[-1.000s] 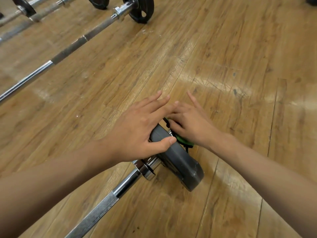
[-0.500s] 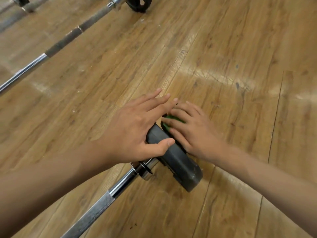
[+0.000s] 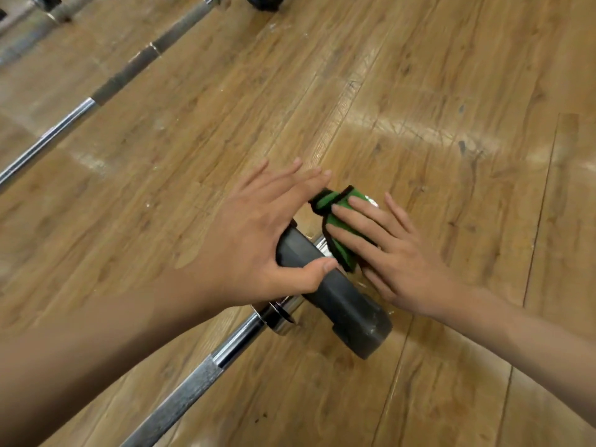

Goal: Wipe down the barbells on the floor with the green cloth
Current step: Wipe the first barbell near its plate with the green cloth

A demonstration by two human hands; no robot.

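Note:
A barbell (image 3: 206, 369) lies on the wooden floor, its chrome shaft running from the bottom left up to a dark grey weight plate (image 3: 348, 304). My left hand (image 3: 258, 240) rests over the plate's top edge, fingers straight and thumb hooked on the rim. My right hand (image 3: 393, 256) presses the green cloth (image 3: 335, 211), edged in black, against the plate's outer face and the sleeve end, fingers spread flat. Most of the sleeve is hidden under the cloth and hand.
A second barbell (image 3: 106, 91) lies across the upper left, with a black plate (image 3: 264, 1) at the top edge. More bars (image 3: 48, 11) show in the top left corner. Worn wooden floor (image 3: 451, 124) stretches to the right.
My right hand has slid outward along the sleeve, and more of the green cloth now shows beyond its fingertips. My left hand stays on the plate. The view has shifted slightly downward.

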